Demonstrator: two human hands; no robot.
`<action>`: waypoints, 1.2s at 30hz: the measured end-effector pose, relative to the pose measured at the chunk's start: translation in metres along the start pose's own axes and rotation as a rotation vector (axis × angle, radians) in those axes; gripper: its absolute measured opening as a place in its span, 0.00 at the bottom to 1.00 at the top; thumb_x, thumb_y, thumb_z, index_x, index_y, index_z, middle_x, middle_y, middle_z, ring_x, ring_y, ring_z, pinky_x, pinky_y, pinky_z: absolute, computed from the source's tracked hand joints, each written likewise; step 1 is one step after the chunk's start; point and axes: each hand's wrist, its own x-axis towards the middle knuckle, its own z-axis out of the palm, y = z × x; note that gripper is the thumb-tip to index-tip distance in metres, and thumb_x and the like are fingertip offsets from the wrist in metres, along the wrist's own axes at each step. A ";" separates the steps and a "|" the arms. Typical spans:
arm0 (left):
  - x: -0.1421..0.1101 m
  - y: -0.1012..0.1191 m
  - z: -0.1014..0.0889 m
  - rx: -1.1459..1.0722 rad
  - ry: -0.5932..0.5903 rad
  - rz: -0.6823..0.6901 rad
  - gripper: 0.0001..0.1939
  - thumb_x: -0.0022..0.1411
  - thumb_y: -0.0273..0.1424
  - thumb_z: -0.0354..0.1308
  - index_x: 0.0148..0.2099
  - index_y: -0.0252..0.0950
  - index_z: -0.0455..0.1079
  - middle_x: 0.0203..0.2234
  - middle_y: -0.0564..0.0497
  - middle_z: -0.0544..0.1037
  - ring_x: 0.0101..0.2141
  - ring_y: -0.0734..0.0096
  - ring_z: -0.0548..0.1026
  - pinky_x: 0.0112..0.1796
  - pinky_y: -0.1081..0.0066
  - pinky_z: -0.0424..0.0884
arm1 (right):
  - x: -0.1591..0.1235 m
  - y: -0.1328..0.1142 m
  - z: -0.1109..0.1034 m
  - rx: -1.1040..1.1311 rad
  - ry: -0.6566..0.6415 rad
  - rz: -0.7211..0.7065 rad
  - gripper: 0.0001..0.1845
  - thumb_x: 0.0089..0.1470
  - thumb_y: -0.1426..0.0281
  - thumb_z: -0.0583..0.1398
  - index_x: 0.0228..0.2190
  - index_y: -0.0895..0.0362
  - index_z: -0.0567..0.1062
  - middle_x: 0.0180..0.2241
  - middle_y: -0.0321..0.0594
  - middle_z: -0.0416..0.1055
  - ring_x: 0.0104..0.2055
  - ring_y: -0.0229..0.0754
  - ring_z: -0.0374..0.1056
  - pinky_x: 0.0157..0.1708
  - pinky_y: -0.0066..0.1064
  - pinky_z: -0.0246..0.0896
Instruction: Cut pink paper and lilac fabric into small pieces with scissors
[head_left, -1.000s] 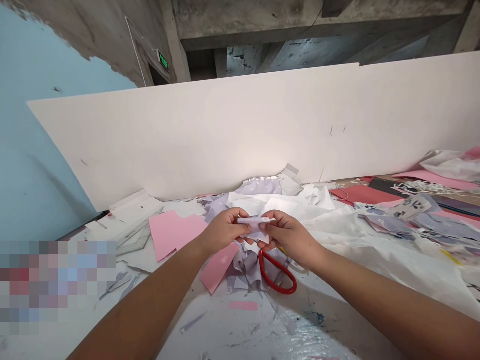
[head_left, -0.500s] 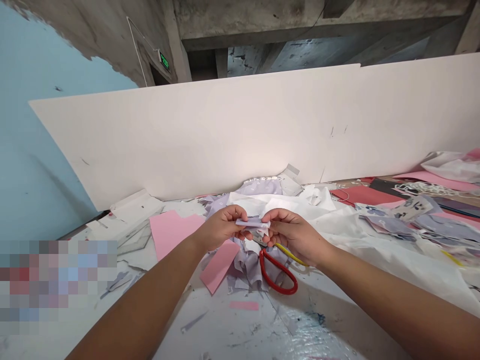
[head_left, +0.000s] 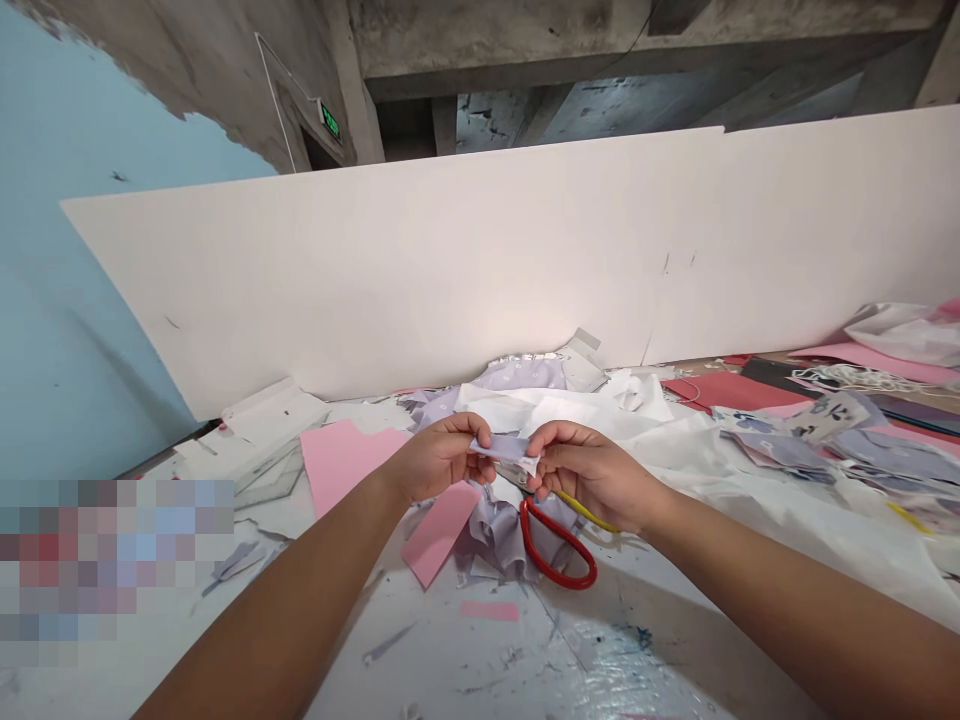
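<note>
Between my two hands is a small folded piece of lavender fabric [head_left: 506, 448], with a white edge at its right end. My left hand [head_left: 444, 460] pinches its left end between thumb and fingers. At the other end my right hand [head_left: 581, 462] grips it the same way. Just below lie scissors [head_left: 556, 545] with one red and one yellow handle loop; their blades are partly hidden behind the fabric and my hands. They rest on crumpled lavender fabric [head_left: 499, 535]. A pink strip [head_left: 441, 535] lies beside it, left of the scissors.
A white board [head_left: 450, 270] stands upright behind the table [head_left: 420, 660]. White cloth [head_left: 690, 440] spreads to the right, near patterned fabric pieces [head_left: 795, 430] and a red sheet [head_left: 735, 390]. Left are a pink sheet [head_left: 349, 460] and pale scraps [head_left: 274, 410].
The fabric piece has been turned between my fingers, so more of its flat lavender face shows. My hands have shifted only slightly; the scissors stay in place.
</note>
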 end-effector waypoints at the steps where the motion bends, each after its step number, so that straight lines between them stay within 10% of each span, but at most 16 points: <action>1: 0.000 0.000 0.000 -0.006 -0.006 0.000 0.02 0.49 0.25 0.50 0.29 0.34 0.62 0.20 0.52 0.71 0.22 0.72 0.72 0.27 0.71 0.63 | 0.000 0.000 0.000 -0.004 -0.004 0.004 0.03 0.41 0.76 0.58 0.23 0.58 0.70 0.18 0.35 0.70 0.22 0.35 0.66 0.24 0.26 0.59; 10: 0.002 0.000 0.021 0.289 0.276 0.024 0.10 0.45 0.31 0.60 0.25 0.34 0.60 0.18 0.56 0.68 0.24 0.70 0.73 0.26 0.73 0.63 | 0.003 0.009 -0.002 -0.266 0.110 -0.034 0.07 0.38 0.71 0.63 0.21 0.58 0.68 0.20 0.34 0.69 0.24 0.34 0.65 0.26 0.27 0.59; 20: 0.006 -0.004 0.016 0.270 0.344 -0.003 0.08 0.44 0.26 0.60 0.28 0.34 0.62 0.19 0.56 0.68 0.23 0.74 0.72 0.27 0.74 0.64 | 0.005 0.005 -0.009 -0.018 0.071 0.071 0.12 0.35 0.78 0.62 0.26 0.57 0.69 0.21 0.34 0.70 0.32 0.39 0.69 0.34 0.31 0.62; 24: 0.004 -0.002 0.016 0.047 0.246 -0.191 0.08 0.44 0.24 0.59 0.28 0.34 0.61 0.18 0.56 0.68 0.22 0.76 0.71 0.24 0.76 0.63 | 0.002 0.003 -0.010 -0.215 -0.050 -0.074 0.14 0.38 0.78 0.61 0.32 0.55 0.70 0.24 0.33 0.68 0.31 0.36 0.66 0.31 0.29 0.60; 31: 0.004 -0.003 0.016 -0.065 0.116 -0.370 0.09 0.44 0.26 0.58 0.29 0.34 0.61 0.21 0.56 0.69 0.21 0.77 0.71 0.21 0.77 0.64 | -0.002 -0.008 -0.002 -0.795 0.170 -0.374 0.05 0.47 0.66 0.57 0.24 0.55 0.70 0.26 0.35 0.63 0.29 0.36 0.59 0.29 0.29 0.55; 36: 0.002 0.000 0.015 0.190 0.077 -0.403 0.06 0.46 0.28 0.54 0.31 0.35 0.63 0.22 0.51 0.73 0.19 0.74 0.71 0.17 0.77 0.55 | -0.001 -0.012 -0.004 -0.652 0.252 -0.302 0.06 0.47 0.65 0.57 0.25 0.55 0.67 0.29 0.34 0.62 0.31 0.36 0.60 0.32 0.29 0.57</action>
